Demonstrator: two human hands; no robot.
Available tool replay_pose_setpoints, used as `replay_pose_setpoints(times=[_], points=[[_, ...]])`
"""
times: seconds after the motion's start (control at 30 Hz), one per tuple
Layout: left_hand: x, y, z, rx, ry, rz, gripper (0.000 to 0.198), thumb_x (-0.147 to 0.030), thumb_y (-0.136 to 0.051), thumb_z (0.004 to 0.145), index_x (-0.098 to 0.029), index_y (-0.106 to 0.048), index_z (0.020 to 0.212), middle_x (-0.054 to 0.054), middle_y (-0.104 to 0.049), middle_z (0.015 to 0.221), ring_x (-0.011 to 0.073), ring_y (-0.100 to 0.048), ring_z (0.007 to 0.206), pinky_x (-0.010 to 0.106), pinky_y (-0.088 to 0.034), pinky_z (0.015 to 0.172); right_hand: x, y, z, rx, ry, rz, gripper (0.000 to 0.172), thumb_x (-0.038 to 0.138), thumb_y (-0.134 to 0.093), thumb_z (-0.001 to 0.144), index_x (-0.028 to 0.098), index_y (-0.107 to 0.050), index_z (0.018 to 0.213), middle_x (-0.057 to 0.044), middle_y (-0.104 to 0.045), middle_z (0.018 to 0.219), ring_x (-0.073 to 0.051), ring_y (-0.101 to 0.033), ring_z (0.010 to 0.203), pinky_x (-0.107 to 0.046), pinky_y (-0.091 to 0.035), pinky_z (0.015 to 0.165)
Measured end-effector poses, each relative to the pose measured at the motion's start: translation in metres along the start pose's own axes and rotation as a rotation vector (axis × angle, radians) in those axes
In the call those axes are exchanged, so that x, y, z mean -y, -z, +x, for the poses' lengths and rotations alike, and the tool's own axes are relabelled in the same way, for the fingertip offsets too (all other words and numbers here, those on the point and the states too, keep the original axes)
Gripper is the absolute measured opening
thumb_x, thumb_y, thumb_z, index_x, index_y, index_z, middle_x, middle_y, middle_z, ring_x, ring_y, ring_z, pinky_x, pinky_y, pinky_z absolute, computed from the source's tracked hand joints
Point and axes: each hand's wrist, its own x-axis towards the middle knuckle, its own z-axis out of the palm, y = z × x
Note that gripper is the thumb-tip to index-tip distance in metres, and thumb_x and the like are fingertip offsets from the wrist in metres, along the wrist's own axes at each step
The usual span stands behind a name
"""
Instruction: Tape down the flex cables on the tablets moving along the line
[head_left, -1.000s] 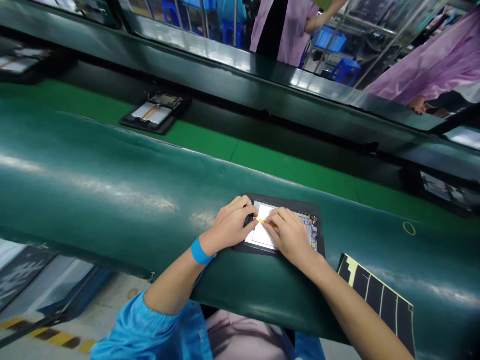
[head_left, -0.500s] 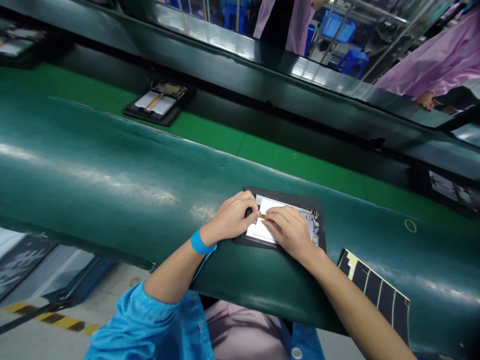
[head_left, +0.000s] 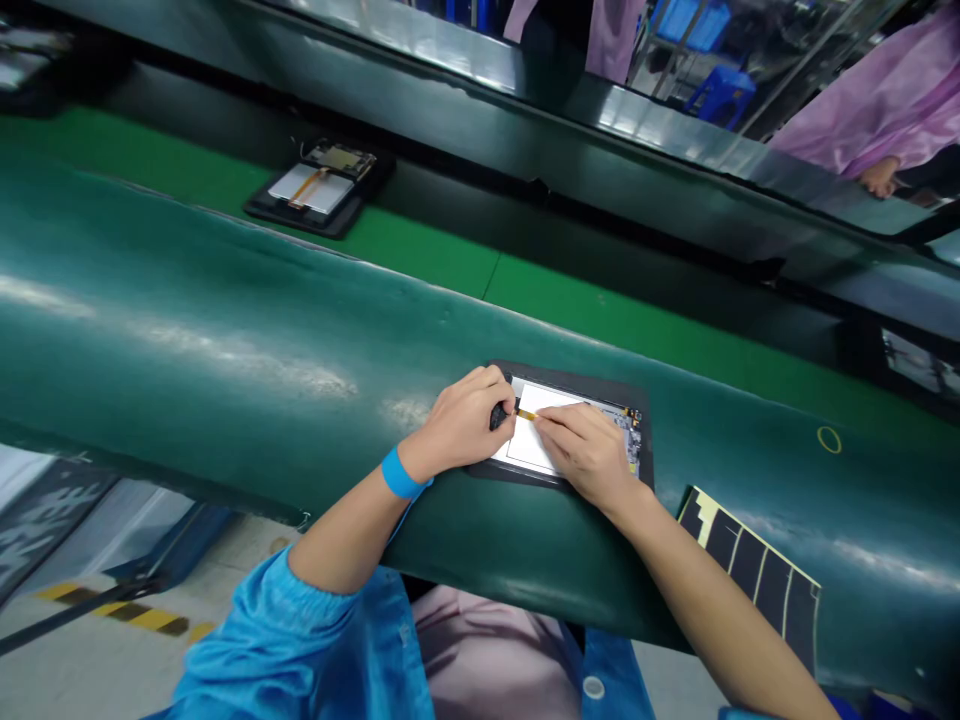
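An opened tablet [head_left: 555, 462] lies on a black pad [head_left: 484, 472] on the green bench in front of me, its white battery and circuit board exposed. From its left end an orange flex cable [head_left: 527, 414] runs over the battery. My right hand [head_left: 592, 450] rests above the battery, thumb and forefinger pinched on the cable's right end. My left hand [head_left: 469, 418] is curled at the tablet's left edge, with fingertips by the cable's other end. A dark piece shows between its fingers, too covered to identify.
A sheet of black adhesive strips [head_left: 757, 570] lies to the right, near a yellow ring [head_left: 829, 440]. Beyond the bench edge, another opened tablet [head_left: 315, 188] sits on the green belt [head_left: 420, 245], with more at both ends. A person in a pink sleeve [head_left: 862, 110] stands across the line.
My right fingers have drawn slightly right, away from the left ones, and more of the orange flex cable shows between them. The view has tipped down a little.
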Motion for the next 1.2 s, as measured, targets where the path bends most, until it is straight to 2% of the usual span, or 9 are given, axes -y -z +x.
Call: replay_pose_setpoints(times=[0.13, 0.33, 0.7, 1.0, 1.2], points=[[-0.0003, -0.0006, 0.0001, 0.005, -0.017, 0.046, 0.007, -0.014, -0.056, 0.084, -0.021, -0.057, 0.081, 0.003, -0.058, 0.087, 0.0205, -0.054, 0.085, 0.033, -0.044, 0.072, 0.0012, 0.0004, 0.0029, -0.015, 0.034, 0.018, 0.012, 0.009, -0.064, 0.094, 0.019, -0.071, 0.094, -0.006, -0.078, 0.094, -0.018, -0.068, 0.083, -0.033, -0.052, 0.076], [0.0068, 0.0046, 0.0014, -0.019, 0.019, -0.083, 0.012, -0.01, -0.054, 0.081, -0.021, -0.057, 0.083, 0.002, -0.06, 0.086, 0.0193, -0.056, 0.084, 0.033, -0.045, 0.075, 0.0015, -0.0001, 0.0045, -0.012, 0.05, 0.071, 0.014, 0.008, -0.066, 0.093, 0.02, -0.072, 0.097, -0.005, -0.078, 0.096, -0.018, -0.068, 0.083, -0.033, -0.049, 0.077], [0.0084, 0.0069, -0.0002, 0.006, -0.001, 0.006, 0.015, -0.012, -0.051, 0.084, -0.021, -0.061, 0.091, 0.005, -0.064, 0.095, 0.0218, -0.057, 0.091, 0.036, -0.048, 0.08, 0.0006, 0.0001, 0.0035, 0.072, 0.019, 0.088, 0.016, 0.014, -0.062, 0.098, 0.022, -0.075, 0.097, -0.005, -0.079, 0.098, -0.018, -0.069, 0.084, -0.035, -0.052, 0.077], [0.0087, 0.007, -0.0004, 0.017, 0.002, 0.022, 0.015, -0.01, -0.052, 0.084, -0.021, -0.06, 0.091, 0.005, -0.064, 0.096, 0.0219, -0.056, 0.092, 0.036, -0.048, 0.081, 0.0012, -0.0007, 0.004, 0.019, 0.016, 0.106, 0.014, 0.012, -0.063, 0.096, 0.021, -0.074, 0.098, -0.005, -0.079, 0.098, -0.019, -0.07, 0.084, -0.035, -0.053, 0.077], [0.0085, 0.0067, 0.0, 0.017, -0.006, 0.025, 0.015, -0.01, -0.051, 0.084, -0.02, -0.061, 0.091, 0.005, -0.064, 0.096, 0.0221, -0.056, 0.091, 0.037, -0.047, 0.08, 0.0002, -0.0017, 0.0029, 0.033, 0.02, 0.112, 0.014, 0.012, -0.063, 0.096, 0.02, -0.074, 0.099, -0.005, -0.079, 0.098, -0.019, -0.07, 0.084, -0.035, -0.053, 0.078]])
